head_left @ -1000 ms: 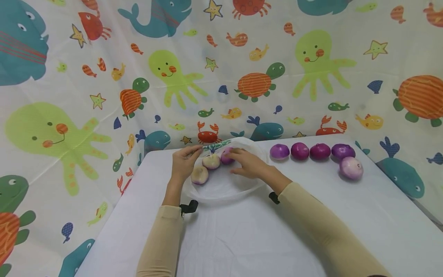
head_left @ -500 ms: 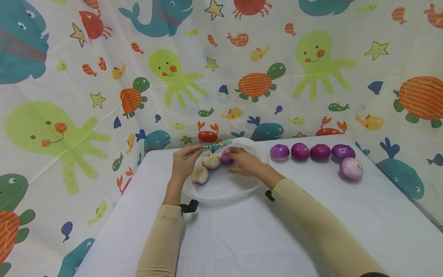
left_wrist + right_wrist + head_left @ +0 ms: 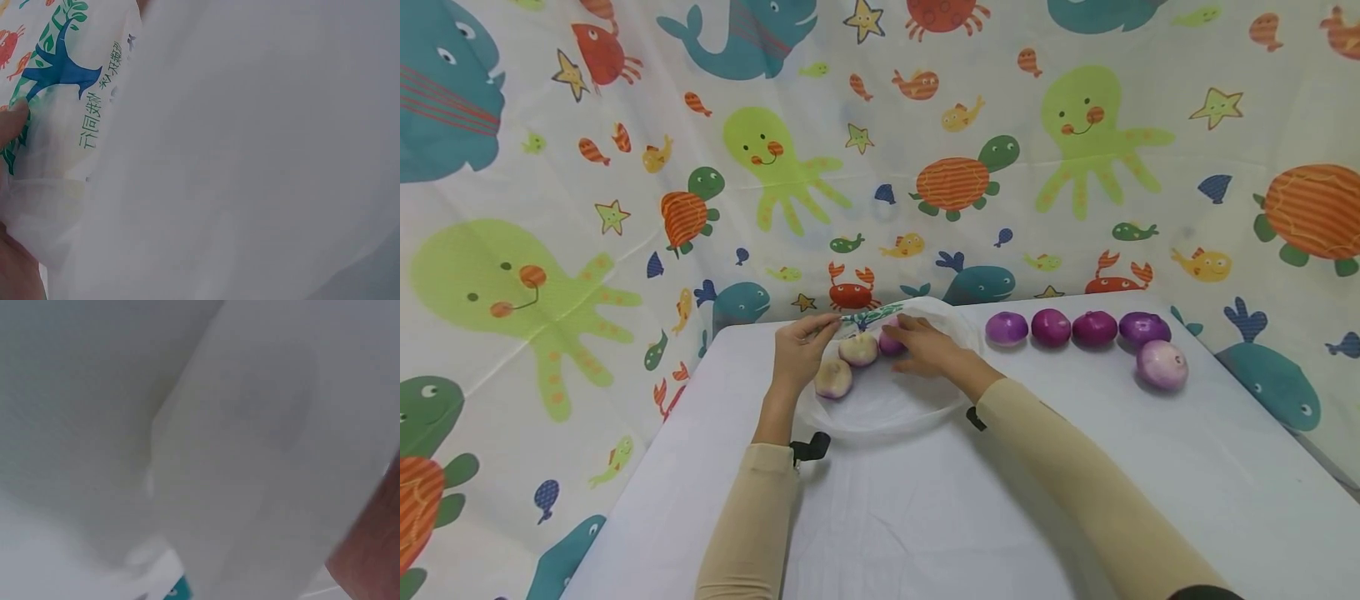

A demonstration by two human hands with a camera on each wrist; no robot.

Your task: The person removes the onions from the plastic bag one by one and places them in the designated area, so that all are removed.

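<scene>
My left hand point(image 3: 799, 350) pinches the printed rim of a thin white plastic bag point(image 3: 887, 429) between thumb and fingers. In the left wrist view its thumb point(image 3: 14, 122) lies on the bag's green-and-blue print. Inside the bag are two pale-topped onions point(image 3: 832, 379) with purple sides. My right hand point(image 3: 931, 350) reaches in from the right and holds a red onion point(image 3: 889, 342), partly hidden by its fingers. The right wrist view is mostly white plastic, with some blurred skin point(image 3: 369, 550) at its right edge.
On the white table point(image 3: 925, 517), a row of several purple onions point(image 3: 1050, 328) stands at the back right. A paler pink onion point(image 3: 1162, 365) lies in front of the row's right end. Behind the table hangs a sea-animal curtain point(image 3: 880, 125).
My right forearm has swung left, and the right fingers have shifted slightly toward the back of the onion. The left hand and the bag have hardly moved.
</scene>
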